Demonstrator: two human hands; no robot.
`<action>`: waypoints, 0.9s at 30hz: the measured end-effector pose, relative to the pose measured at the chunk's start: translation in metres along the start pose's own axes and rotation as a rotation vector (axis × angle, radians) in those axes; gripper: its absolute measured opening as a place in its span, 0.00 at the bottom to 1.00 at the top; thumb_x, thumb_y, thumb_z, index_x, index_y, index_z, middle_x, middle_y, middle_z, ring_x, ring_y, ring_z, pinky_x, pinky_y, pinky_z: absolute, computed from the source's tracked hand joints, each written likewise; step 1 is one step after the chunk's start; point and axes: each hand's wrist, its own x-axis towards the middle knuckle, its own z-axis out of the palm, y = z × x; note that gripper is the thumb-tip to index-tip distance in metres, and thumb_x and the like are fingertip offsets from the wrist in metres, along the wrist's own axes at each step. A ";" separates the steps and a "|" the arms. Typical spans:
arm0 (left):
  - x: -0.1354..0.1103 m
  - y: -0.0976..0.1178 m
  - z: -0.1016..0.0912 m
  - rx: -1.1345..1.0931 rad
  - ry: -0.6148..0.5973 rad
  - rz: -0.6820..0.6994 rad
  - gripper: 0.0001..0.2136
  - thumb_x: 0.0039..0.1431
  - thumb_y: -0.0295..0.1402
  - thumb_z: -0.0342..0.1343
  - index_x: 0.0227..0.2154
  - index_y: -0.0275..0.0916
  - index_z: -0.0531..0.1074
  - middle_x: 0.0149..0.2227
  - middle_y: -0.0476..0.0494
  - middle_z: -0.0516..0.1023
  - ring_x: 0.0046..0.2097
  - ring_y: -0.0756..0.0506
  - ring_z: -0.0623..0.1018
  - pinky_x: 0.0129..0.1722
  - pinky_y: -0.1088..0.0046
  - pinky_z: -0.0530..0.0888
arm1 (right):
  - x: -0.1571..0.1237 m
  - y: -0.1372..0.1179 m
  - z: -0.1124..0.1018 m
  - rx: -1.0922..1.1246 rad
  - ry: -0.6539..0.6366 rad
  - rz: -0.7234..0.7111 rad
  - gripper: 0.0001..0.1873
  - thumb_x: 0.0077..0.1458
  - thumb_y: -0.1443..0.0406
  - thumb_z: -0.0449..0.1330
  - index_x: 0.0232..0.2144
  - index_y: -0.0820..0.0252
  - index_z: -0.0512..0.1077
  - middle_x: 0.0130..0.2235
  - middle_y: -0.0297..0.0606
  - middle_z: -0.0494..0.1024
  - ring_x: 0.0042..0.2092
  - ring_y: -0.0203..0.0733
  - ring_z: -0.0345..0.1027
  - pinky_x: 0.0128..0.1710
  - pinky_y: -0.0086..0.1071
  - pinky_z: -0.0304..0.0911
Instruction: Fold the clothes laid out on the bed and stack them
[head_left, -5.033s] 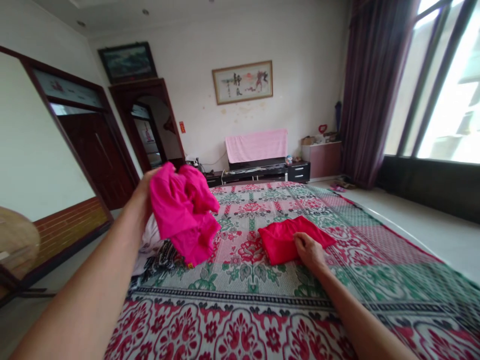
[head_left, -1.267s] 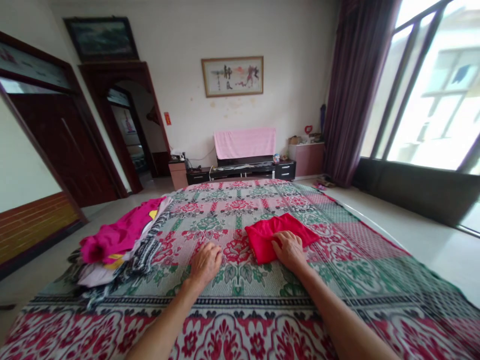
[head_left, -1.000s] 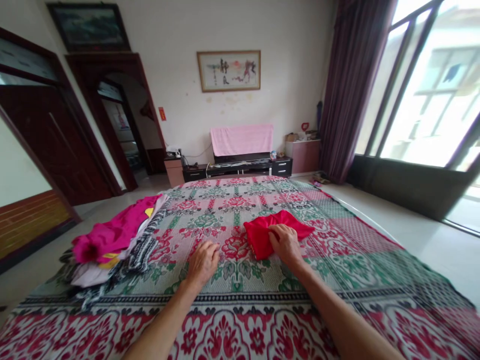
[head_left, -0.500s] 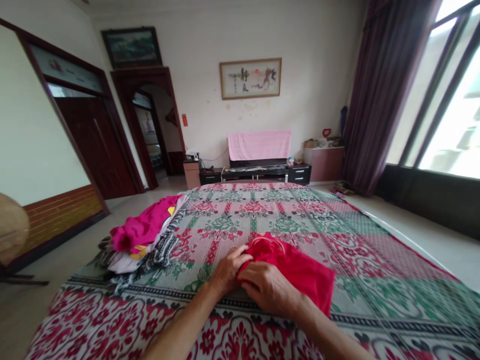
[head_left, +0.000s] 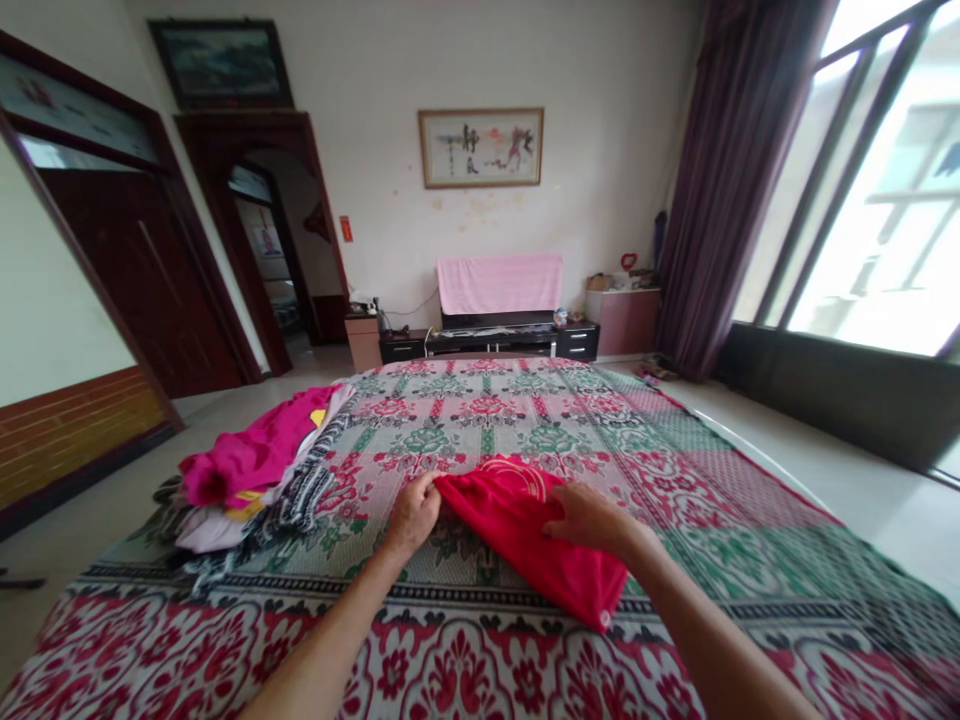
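Note:
A red garment point(head_left: 525, 535) lies partly unfolded on the patterned bedspread point(head_left: 675, 480) in front of me. My left hand point(head_left: 411, 512) pinches its left corner, fingers closed on the cloth. On the garment's right side, my right hand point(head_left: 592, 515) grips the fabric. The cloth stretches between both hands and hangs toward me at its lower right end.
A pile of clothes point(head_left: 247, 475), a magenta one on top, sits at the bed's left edge. Beyond the bed stand a low TV unit point(head_left: 487, 340) draped with a pink towel and a pink cabinet point(head_left: 622, 320). Dark doors are left; curtains and windows are right.
Five seconds ago my left hand held the magenta garment; it now lies on the pile. Both hands pulled the folded red garment nearer and have spread it open between them.

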 end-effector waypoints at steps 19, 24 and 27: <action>0.004 0.048 -0.055 -0.414 -0.154 -0.180 0.12 0.41 0.30 0.53 0.31 0.34 0.74 0.14 0.55 0.68 0.17 0.54 0.66 0.19 0.81 0.60 | 0.019 -0.013 -0.010 0.606 0.526 -0.082 0.11 0.52 0.63 0.50 0.30 0.60 0.71 0.26 0.34 0.72 0.28 0.37 0.64 0.29 0.29 0.59; -0.002 0.054 -0.050 -0.332 -0.314 -0.074 0.16 0.50 0.36 0.55 0.41 0.34 0.73 0.24 0.49 0.75 0.26 0.51 0.73 0.27 0.78 0.67 | 0.032 -0.003 0.022 0.975 0.388 0.033 0.14 0.52 0.55 0.50 0.29 0.60 0.67 0.19 0.27 0.63 0.21 0.33 0.55 0.19 0.26 0.52; -0.004 0.051 -0.042 -0.199 -0.262 0.005 0.23 0.50 0.39 0.57 0.49 0.35 0.70 0.34 0.45 0.78 0.31 0.49 0.75 0.32 0.75 0.70 | 0.034 0.005 0.039 0.976 0.371 0.046 0.16 0.51 0.53 0.51 0.29 0.60 0.68 0.21 0.30 0.66 0.22 0.34 0.58 0.20 0.26 0.52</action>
